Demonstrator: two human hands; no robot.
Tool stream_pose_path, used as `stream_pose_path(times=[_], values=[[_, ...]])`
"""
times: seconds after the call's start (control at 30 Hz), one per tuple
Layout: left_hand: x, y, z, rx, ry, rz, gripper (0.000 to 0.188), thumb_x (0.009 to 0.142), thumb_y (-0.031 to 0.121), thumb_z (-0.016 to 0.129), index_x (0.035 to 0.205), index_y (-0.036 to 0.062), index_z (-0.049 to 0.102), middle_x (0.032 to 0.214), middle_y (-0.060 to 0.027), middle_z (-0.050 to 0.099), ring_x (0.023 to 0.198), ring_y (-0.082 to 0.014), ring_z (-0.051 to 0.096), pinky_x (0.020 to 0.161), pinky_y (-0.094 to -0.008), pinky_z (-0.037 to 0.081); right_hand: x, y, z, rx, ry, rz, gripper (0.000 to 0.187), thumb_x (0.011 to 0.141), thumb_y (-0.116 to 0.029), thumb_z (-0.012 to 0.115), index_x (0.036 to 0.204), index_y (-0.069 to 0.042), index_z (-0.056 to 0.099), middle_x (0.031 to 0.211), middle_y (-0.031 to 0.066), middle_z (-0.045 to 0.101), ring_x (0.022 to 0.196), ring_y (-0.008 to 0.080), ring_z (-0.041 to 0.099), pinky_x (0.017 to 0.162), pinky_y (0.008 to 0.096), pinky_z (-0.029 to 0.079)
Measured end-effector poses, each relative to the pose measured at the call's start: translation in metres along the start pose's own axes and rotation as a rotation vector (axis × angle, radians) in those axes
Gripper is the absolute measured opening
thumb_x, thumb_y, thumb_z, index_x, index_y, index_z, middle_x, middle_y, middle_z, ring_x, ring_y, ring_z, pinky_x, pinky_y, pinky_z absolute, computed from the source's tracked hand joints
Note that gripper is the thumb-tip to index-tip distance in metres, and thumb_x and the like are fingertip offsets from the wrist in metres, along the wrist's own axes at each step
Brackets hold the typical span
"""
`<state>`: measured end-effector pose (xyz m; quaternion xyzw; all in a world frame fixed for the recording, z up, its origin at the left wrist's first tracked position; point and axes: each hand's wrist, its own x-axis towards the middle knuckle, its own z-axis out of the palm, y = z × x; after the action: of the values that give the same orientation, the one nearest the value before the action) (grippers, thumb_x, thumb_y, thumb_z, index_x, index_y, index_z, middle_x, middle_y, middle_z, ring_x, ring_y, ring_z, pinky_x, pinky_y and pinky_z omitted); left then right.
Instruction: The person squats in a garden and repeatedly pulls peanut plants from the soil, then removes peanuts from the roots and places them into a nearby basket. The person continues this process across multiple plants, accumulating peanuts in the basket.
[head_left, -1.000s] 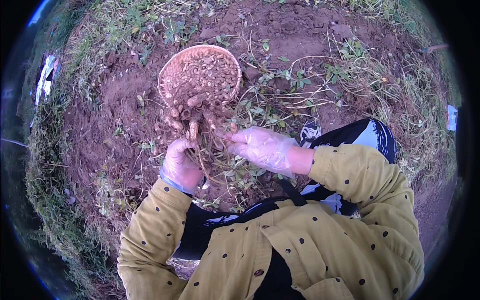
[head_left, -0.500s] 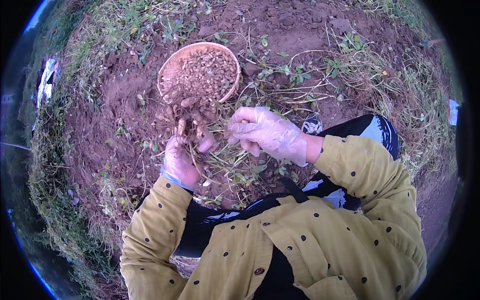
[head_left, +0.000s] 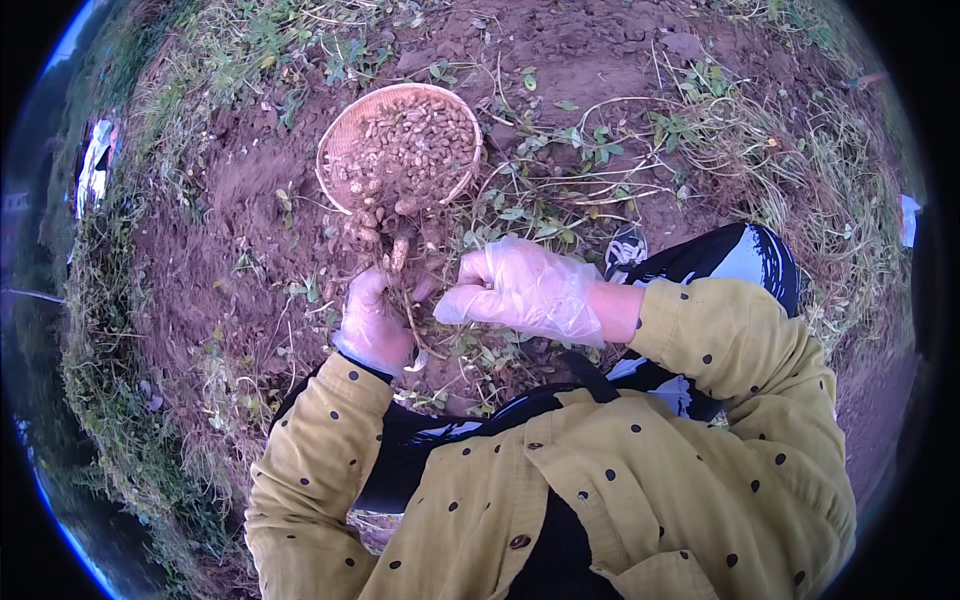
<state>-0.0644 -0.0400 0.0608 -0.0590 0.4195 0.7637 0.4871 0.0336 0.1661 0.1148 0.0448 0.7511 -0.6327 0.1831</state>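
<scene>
My left hand (head_left: 374, 322), in a clear plastic glove, is closed around the stems of a peanut plant (head_left: 401, 252). Its roots and soil-covered pods stick up above the fingers, and a bare stem trails below the palm. Close by on the right is my right hand (head_left: 527, 291), gloved the same way, its fingers bent together beside the plant. What those fingers hold, if anything, is hidden. Just beyond the pods lies a round woven basket (head_left: 336, 137) holding many loose peanuts (head_left: 412, 142); the plant's upper pods overlap its near rim in view.
Brown soil (head_left: 590, 45) with scattered leaves surrounds the basket. Pulled-up vines (head_left: 800, 190) lie heaped on the right, and green growth (head_left: 110, 400) runs along the left. My shoe (head_left: 626, 250) and bent knee (head_left: 755, 265) are right of my hands.
My right hand has come down and left toward the plant, its fingers turned inward. My left hand has shifted slightly right, and the plant's pods have tilted and moved.
</scene>
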Motion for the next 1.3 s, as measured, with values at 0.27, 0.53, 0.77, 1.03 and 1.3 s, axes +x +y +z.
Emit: stream_pose_path(times=[0.27,0.53,0.77,1.03,1.3], values=[[-0.004,0.009,0.019,0.036,0.235,-0.014,0.045,0.078,0.021,0.054,0.12,0.0044,0.058,0.101,-0.0076,0.063,0.092,-0.0199,0.057,0.088,-0.0366,0.047,-0.012,-0.023,-0.005,0.538,-0.096,0.118,0.027,0.091,-0.031,0.065,0.085,-0.004,0.064,0.067,0.0001,0.058,0.056,0.0057,0.051,0.049,0.0227,0.039],[-0.001,-0.017,0.025,0.24,0.141,0.185,0.035,0.088,0.021,0.056,0.117,0.0033,0.058,0.109,-0.0104,0.065,0.1,-0.0224,0.064,0.087,-0.0366,0.051,0.009,0.003,0.008,0.333,0.142,0.04,0.036,0.085,-0.043,0.071,0.089,-0.007,0.068,0.072,-0.0018,0.056,0.059,0.0059,0.046,0.053,0.0229,0.037],[-0.002,-0.013,0.036,0.104,0.196,0.148,0.039,0.085,0.005,0.054,0.125,0.0055,0.055,0.108,-0.0073,0.066,0.103,-0.0219,0.064,0.092,-0.0373,0.051,-0.003,-0.007,-0.004,0.219,0.014,-0.037,0.031,0.087,-0.034,0.069,0.084,-0.003,0.068,0.072,-0.0022,0.061,0.063,0.0076,0.052,0.058,0.0261,0.041],[-0.001,0.012,0.006,-0.243,-0.114,0.006,0.035,0.087,0.034,0.059,0.109,0.0072,0.057,0.083,-0.0036,0.053,0.062,-0.014,0.043,0.066,-0.0305,0.034,-0.003,0.011,-0.028,0.882,-0.006,-0.061,0.024,0.094,-0.022,0.056,0.098,0.001,0.059,0.086,0.0109,0.065,0.065,0.0113,0.062,0.052,0.0241,0.051],[-0.006,0.009,-0.003,-0.287,-0.273,-0.076,0.04,0.095,0.036,0.051,0.123,0.0067,0.054,0.11,-0.0131,0.061,0.098,-0.0268,0.061,0.087,-0.0439,0.049,0.006,0.007,-0.033,0.621,0.191,0.11,0.046,0.096,-0.05,0.054,0.085,-0.005,0.059,0.064,0.0013,0.049,0.057,0.007,0.044,0.047,0.0224,0.033]])
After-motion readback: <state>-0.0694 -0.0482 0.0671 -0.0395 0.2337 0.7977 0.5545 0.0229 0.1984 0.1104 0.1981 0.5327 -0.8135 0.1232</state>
